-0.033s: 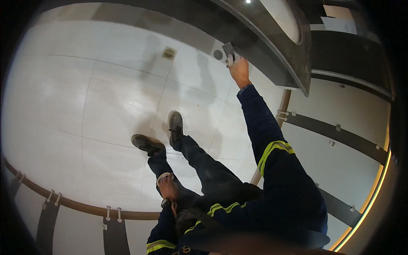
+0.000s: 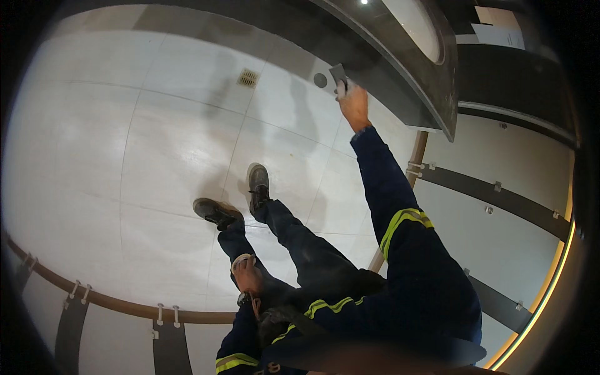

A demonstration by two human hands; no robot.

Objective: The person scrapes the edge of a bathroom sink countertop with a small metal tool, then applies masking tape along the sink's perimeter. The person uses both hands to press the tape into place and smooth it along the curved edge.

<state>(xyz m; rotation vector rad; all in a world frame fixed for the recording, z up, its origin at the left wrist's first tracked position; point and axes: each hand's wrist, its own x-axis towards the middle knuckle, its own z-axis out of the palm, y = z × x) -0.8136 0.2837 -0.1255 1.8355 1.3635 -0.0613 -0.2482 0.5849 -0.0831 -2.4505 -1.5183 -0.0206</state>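
My right hand is stretched forward, its fingers closed around a putty knife with a flat, dark, wide blade. The blade is at the dark front panel below the counter; whether it touches the panel I cannot tell. Pale smears show on the fingers. Low by my leg, my left hand is closed on a round, pale-rimmed thing, whose kind and contents I cannot make out. A watch sits on the left wrist.
A dark counter with an oval white basin juts out at upper right. The pale tiled floor has a square drain and a round dark disc. Stall partitions stand to the right and at lower left.
My right hand has shifted very slightly to the right, and the blade has tilted a little with it. My left hand stays in place.
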